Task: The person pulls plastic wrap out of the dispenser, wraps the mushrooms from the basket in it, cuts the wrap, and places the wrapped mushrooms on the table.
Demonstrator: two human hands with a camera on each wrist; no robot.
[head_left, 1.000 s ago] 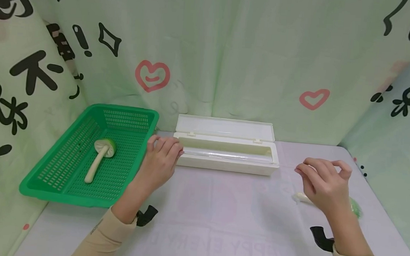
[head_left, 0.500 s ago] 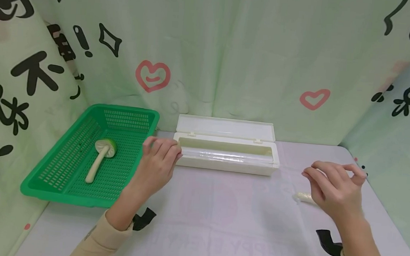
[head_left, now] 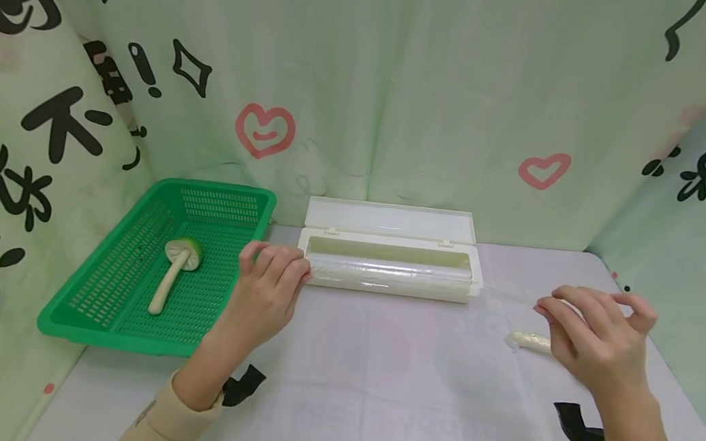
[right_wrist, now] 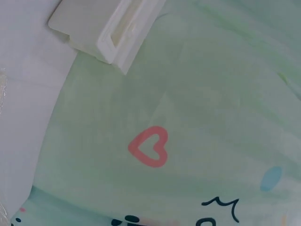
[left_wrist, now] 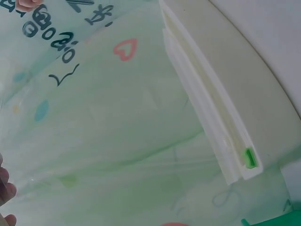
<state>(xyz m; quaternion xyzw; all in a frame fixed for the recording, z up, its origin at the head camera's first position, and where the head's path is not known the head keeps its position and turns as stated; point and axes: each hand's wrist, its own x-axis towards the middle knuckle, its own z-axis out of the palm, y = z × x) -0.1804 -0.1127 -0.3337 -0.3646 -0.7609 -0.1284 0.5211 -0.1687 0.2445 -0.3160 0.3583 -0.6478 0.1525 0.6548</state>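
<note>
Clear plastic wrap (head_left: 385, 283) runs from a roll in the white dispenser box (head_left: 333, 279), whose lid stands raised at the back. My left hand (head_left: 270, 286) pinches the sheet's left end near the box's left front corner. Well to the right, my right hand (head_left: 597, 340) pinches the other end, thumb against fingertips. Between the hands the sheet is so transparent that its edges barely show. Fingertips (left_wrist: 5, 188) of the left hand peek in at the left wrist view's edge. Behind the right hand lies a film-wrapped pale stem (head_left: 530, 341), its other end hidden.
A green plastic basket (head_left: 83, 297) stands at the left, holding a toy mushroom (head_left: 170, 279) with a green cap and pale stem. Printed pale green curtains (head_left: 446, 118) enclose the white-covered table (head_left: 389, 401) at the back and sides.
My right hand has moved rightward and nearer to me, covering the wrapped thing's green end. My left hand has drifted slightly left and nearer. The box and basket stay put.
</note>
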